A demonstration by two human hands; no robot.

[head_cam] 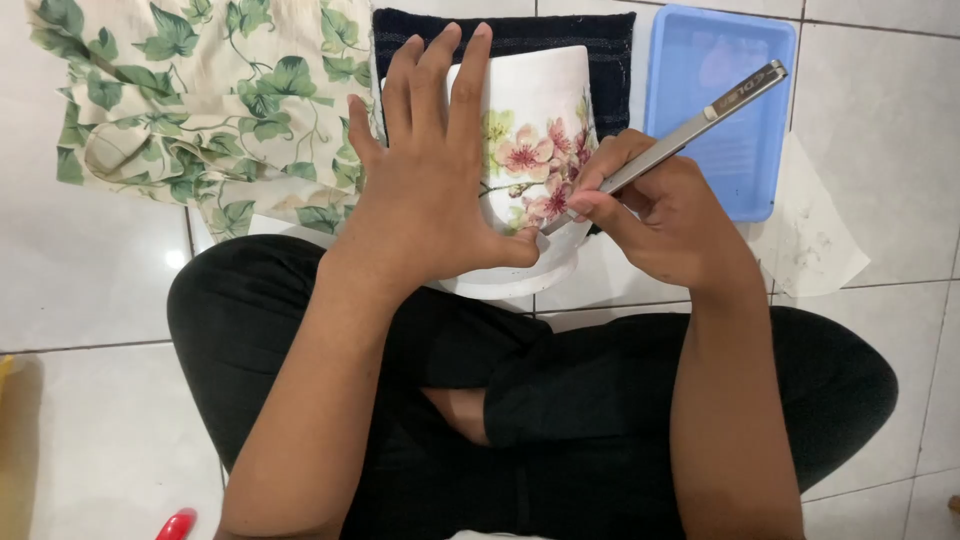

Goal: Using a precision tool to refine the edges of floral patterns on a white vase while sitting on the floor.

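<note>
While the person sits cross-legged in black trousers (560,400) on white floor tiles (90,290), the left hand (425,195) lies flat, fingers together, on a white pot with pink flower decoration (535,150); the right hand (665,215), fingers clamped on a slim silver craft knife (670,135), works the motif's edge. Beyond lie ivy-print paper (200,90) and a blue plastic tray (720,100).

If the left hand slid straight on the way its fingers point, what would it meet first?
The left hand lies flat on the white flowered pot, fingers pointing up-frame. Past the pot's far edge, it would likely meet the dark cloth first; depth is unclear.
</note>
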